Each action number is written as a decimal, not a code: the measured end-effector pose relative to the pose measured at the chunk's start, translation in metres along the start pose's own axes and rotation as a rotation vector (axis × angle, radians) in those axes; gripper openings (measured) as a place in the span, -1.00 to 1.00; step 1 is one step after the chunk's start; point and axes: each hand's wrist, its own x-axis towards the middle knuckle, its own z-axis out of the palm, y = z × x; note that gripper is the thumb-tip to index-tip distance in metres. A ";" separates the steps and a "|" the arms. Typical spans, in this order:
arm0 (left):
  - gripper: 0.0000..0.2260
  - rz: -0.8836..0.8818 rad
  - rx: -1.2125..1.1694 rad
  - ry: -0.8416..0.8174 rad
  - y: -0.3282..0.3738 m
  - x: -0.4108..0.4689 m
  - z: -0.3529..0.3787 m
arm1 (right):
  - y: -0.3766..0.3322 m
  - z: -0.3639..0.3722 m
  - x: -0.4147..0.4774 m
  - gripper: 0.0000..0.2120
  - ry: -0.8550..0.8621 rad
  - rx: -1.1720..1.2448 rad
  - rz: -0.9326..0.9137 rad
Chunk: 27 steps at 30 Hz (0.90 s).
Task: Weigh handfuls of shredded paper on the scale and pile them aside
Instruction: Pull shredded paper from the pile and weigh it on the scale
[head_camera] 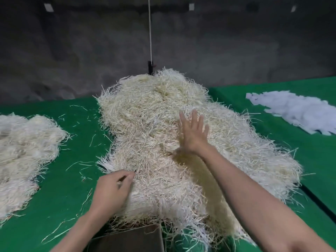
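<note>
green table (69, 197), left hand (114, 186) clutching shredded paper (154, 110), right hand (194, 131) splayed (white scraps (298, 111) beyond)

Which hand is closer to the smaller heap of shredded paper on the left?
Left. The left hand grips the near-left edge of the big pile, across green cloth from the smaller heap; the right hand is spread over the pile's middle, farther off.

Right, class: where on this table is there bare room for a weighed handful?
Green strip between the left pile and the central heap, stray strands only; narrower one between it and the white paper scraps. Crowded around the scale pan.
</note>
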 end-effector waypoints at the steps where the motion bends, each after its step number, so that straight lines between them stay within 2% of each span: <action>1: -0.87 0.000 -0.025 -0.012 0.013 -0.001 0.006 | 0.009 0.001 0.012 0.36 -0.042 0.005 -0.014; 3: -0.84 0.017 -0.053 -0.012 0.032 -0.001 0.017 | 0.024 0.008 0.028 0.30 -0.165 0.032 -0.022; 4: -0.85 0.030 -0.047 0.006 0.038 0.001 0.022 | 0.030 0.015 0.028 0.18 -0.247 0.010 -0.034; 5: -0.85 0.039 -0.037 0.030 0.044 0.004 0.027 | 0.037 0.023 0.025 -0.01 -0.308 -0.024 -0.059; 6: -0.81 0.033 -0.036 0.049 0.049 0.007 0.032 | 0.043 0.029 0.020 -0.24 -0.299 -0.026 -0.087; 7: -0.74 0.008 -0.063 0.055 0.055 0.011 0.036 | 0.047 0.032 0.015 -0.44 -0.231 0.015 -0.099; 8: -0.63 -0.035 -0.119 0.047 0.063 0.015 0.040 | 0.050 0.029 0.012 -0.54 -0.137 0.104 -0.092; 11: -0.17 -0.256 -0.496 -0.038 0.096 0.031 0.050 | 0.048 -0.002 0.005 -0.57 0.108 0.358 -0.089; 13: -0.06 -0.440 -0.885 -0.144 0.117 0.042 0.058 | 0.040 -0.022 -0.008 -0.52 0.221 0.344 -0.190; 14: -0.13 -0.482 -1.012 -0.230 0.126 0.048 0.064 | 0.035 -0.027 -0.018 -0.47 0.250 0.356 -0.241; 16: -0.42 -0.505 -1.185 -0.348 0.145 0.059 0.076 | 0.021 -0.030 -0.042 -0.41 0.205 0.412 -0.334; 19: -0.86 -0.536 -1.266 -0.224 0.157 0.078 0.084 | 0.019 -0.035 -0.060 -0.44 -0.047 0.530 -0.418; 20: -0.91 -0.551 -1.264 -0.159 0.157 0.085 0.082 | 0.024 -0.042 -0.061 -0.47 -0.114 0.653 -0.418; 22: -0.89 -0.563 -1.263 -0.059 0.149 0.094 0.070 | 0.037 -0.059 -0.057 -0.61 -0.111 1.018 -0.341; 23: -0.85 -0.552 -1.226 -0.021 0.144 0.097 0.065 | 0.044 -0.065 -0.054 -0.65 0.000 1.156 -0.266; 25: -0.73 -0.471 -1.149 -0.002 0.140 0.094 0.055 | 0.052 -0.074 -0.044 -0.60 0.260 1.130 -0.160; 26: -0.70 -0.429 -1.128 -0.017 0.141 0.092 0.052 | 0.054 -0.075 -0.037 -0.49 0.305 1.040 -0.161; 27: -0.75 -0.392 -1.099 -0.033 0.144 0.089 0.049 | 0.053 -0.076 -0.029 -0.32 0.270 0.955 -0.183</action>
